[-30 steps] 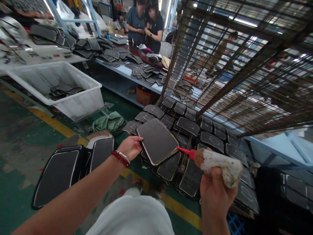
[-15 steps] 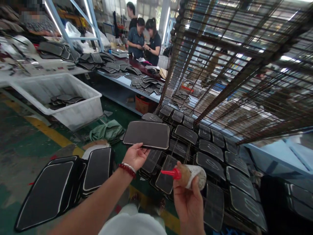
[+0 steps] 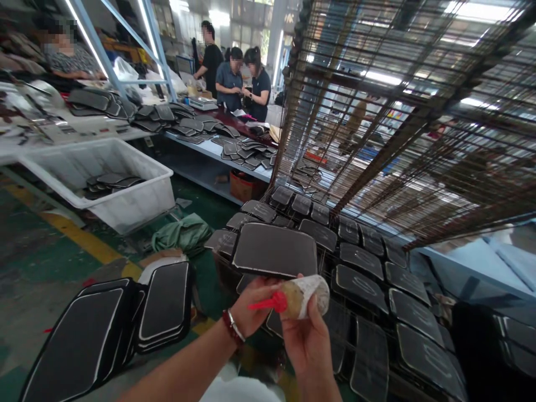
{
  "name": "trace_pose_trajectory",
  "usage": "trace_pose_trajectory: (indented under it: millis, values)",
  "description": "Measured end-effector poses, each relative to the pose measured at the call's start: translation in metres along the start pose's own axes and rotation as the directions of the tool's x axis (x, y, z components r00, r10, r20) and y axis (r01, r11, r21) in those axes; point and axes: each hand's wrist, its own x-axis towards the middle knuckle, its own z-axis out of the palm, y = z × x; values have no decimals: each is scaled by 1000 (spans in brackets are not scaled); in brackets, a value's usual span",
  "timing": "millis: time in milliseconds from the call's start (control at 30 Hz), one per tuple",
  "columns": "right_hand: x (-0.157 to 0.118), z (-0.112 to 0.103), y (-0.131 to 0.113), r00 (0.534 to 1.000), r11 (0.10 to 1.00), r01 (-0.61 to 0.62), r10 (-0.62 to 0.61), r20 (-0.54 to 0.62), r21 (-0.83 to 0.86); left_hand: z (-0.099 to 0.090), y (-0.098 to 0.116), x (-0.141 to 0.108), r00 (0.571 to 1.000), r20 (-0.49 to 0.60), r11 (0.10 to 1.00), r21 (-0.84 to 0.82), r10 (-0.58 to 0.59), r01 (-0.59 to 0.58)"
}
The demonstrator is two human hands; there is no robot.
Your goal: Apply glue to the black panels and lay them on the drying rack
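In my left hand [image 3: 253,307] is the near edge of a dark rectangular panel [image 3: 276,248] with rounded corners and a pale line round its border. The panel is held above a wire rack, its face tilted up towards me. My right hand [image 3: 307,338] is closed round a glue bottle [image 3: 307,296] wrapped in white, with a red nozzle [image 3: 268,302] pointing left. The bottle lies sideways just in front of the panel's near edge and covers part of my left fingers. Rows of similar panels [image 3: 360,287], several with pale glue marks, lie on the rack under and beyond my hands.
Stacked dark panels [image 3: 75,340] stand at lower left. A white plastic tub [image 3: 138,206] holds more pieces, with a green cloth [image 3: 182,234] beside it. Raised wire racks [image 3: 377,111] hang at upper right. Several people are at the tables behind.
My left hand has brought the panel rightwards and lower over the rack. My right hand has moved left with the glue bottle, so the two hands are now close together.
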Motion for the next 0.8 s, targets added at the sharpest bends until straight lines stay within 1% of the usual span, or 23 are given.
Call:
trace_pose_trajectory:
  millis: [33, 67, 100, 167, 200, 233, 267, 300, 333, 367, 400, 467, 533, 600, 667, 733, 800]
  values:
    - [-2, -2, -8, 1000, 999, -26, 26, 3, -19, -16, 3, -7, 1000, -24, 999, 42, 12, -11]
    - [-4, -3, -17, 998, 997, -60, 61, 10, -46, -34, 9, -14, 997, -77, 995, 93, -29, 37]
    - [-6, -6, -26, 995, 992, -96, 97, 19, -78, -53, 19, -20, 985, -148, 983, 144, -89, 110]
    - [-9, -11, -44, 984, 975, -164, 172, 37, -149, -87, 50, -27, 945, -313, 956, 241, -89, 170]
    - [-11, -13, -51, 978, 963, -194, 206, 44, -187, -97, 70, -27, 936, -342, 935, 298, -82, 191]
    - [-12, -15, -58, 970, 950, -221, 237, 49, -223, -102, 92, -26, 940, -333, 911, 360, -78, 203]
    - [-12, -16, -62, 964, 937, -239, 261, 53, -256, -100, 114, -22, 947, -309, 881, 421, -85, 217]
    - [-12, -16, -66, 957, 922, -258, 285, 56, -290, -92, 135, -17, 946, -295, 842, 471, -132, 264]
    - [-12, -15, -68, 950, 907, -271, 305, 59, -321, -80, 153, -10, 943, -263, 793, 520, -205, 318]
    - [-11, -14, -68, 945, 895, -279, 320, 64, -349, -64, 167, -3, 927, -238, 725, 577, -290, 375]
    - [-10, -11, -67, 941, 883, -284, 332, 68, -374, -47, 178, 4, 912, -220, 654, 641, -346, 403]
    - [-8, -5, -61, 932, 859, -293, 354, 75, -420, -14, 186, 18, 900, -183, 540, 746, -396, 389]
    - [-7, 2, -54, 927, 841, -291, 365, 81, -456, 8, 183, 26, 887, -169, 464, 801, -431, 378]
    - [-8, 6, -50, 936, 837, -262, 341, 83, -481, 18, 176, 29, 887, -163, 453, 811, -431, 369]
    - [-11, 8, -54, 957, 839, -205, 280, 77, -504, 19, 173, 25, 903, -143, 491, 799, -406, 347]
    - [-13, 11, -66, 977, 836, -136, 203, 69, -531, 17, 178, 17, 913, -113, 534, 780, -393, 326]
    - [-16, 16, -83, 994, 830, -33, 87, 70, -557, 15, 188, 8, 915, -102, 551, 770, -390, 321]
